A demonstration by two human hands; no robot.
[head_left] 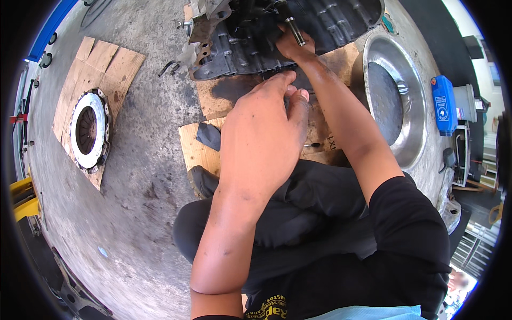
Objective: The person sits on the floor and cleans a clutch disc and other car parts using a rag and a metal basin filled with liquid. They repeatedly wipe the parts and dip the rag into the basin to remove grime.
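Observation:
A dark, greasy metal gearbox housing [234,58] with a ribbed rim lies at the top of the view, and a shiny metal shaft [290,24] sticks out of its hollow. My right hand [294,47] reaches into that hollow beside the shaft; its fingertips are lost in the shadow behind it. Over my lap, just short of the housing's near edge, I hold up my left hand [262,125]. Its fingers are loosely bent and the thumb stands a little apart, with nothing visible between them. Oil-stained cardboard [213,101] is under the housing.
To the left, a round clutch pressure plate [74,128] rests on another cardboard sheet [69,88]. A wide metal basin [416,133] stands to the right, with a blue bottle [443,106] and a grey bucket [465,104] beyond. A small black part [169,68] lies on the concrete floor [144,144].

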